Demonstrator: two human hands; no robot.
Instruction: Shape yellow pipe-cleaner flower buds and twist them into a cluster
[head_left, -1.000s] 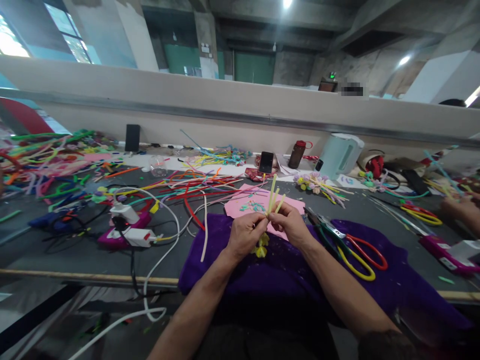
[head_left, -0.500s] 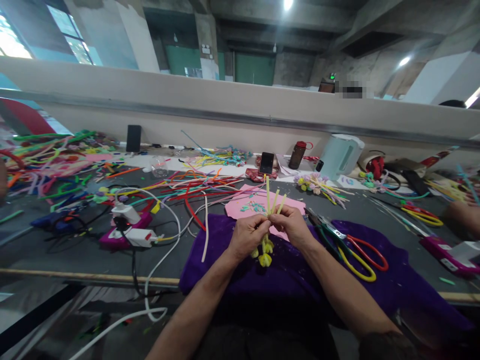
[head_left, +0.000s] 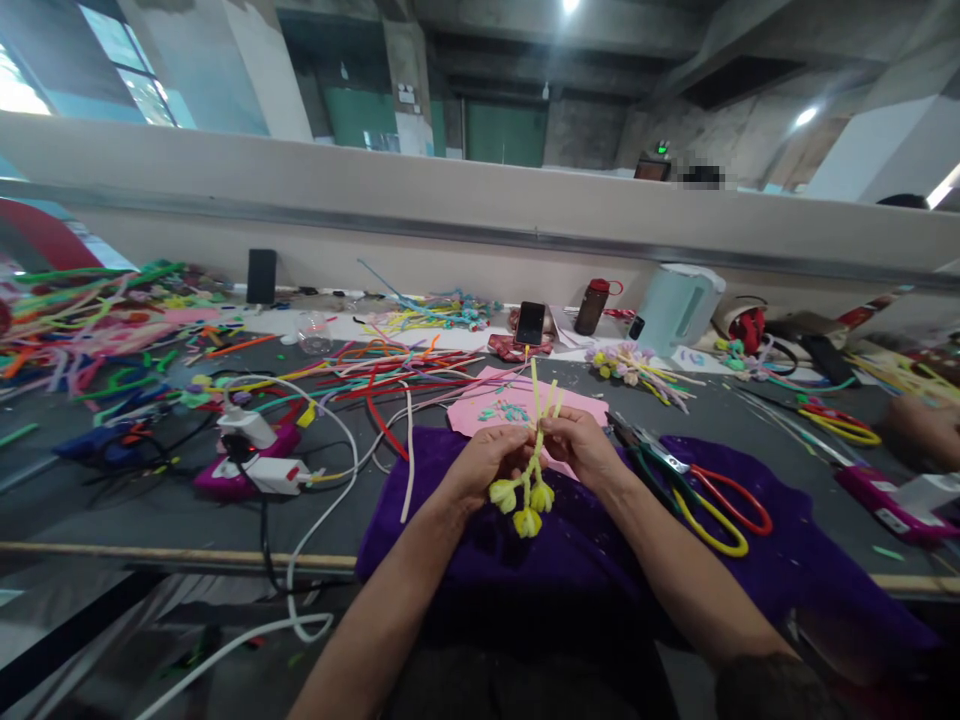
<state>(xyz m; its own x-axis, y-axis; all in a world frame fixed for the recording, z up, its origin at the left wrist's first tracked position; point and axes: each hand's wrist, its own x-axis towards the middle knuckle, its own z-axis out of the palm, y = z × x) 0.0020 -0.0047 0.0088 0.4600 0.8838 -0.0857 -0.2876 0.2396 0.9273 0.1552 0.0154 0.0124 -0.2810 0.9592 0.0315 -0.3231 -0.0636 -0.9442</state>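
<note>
A small bunch of yellow pipe-cleaner flowers [head_left: 527, 522] hangs head down between my hands, its pale yellow stems pointing up and away from me. My left hand [head_left: 484, 462] is closed on the bunch from the left, its fingertips by the stems. From the right, my right hand [head_left: 577, 440] pinches the stems between thumb and fingers. Three fuzzy blossoms show below the fingers, over a purple cloth [head_left: 465, 545]. Just beyond the hands lies a pink sheet [head_left: 469, 412] with small teal clippings [head_left: 504, 411] on it.
Scissors and pliers with red and yellow handles [head_left: 731, 500] lie on the cloth at right. Power strips [head_left: 259, 470] with cables sit at left. Pipe cleaners [head_left: 375, 375], a phone [head_left: 530, 324], a bottle [head_left: 593, 308] and a pale kettle [head_left: 679, 310] stand farther back. Another person's hand [head_left: 919, 430] is at far right.
The flower bunch has turned, so its three blossoms and twisted stems now show more fully. My left fingers have shifted left, away from the right fingertips.
</note>
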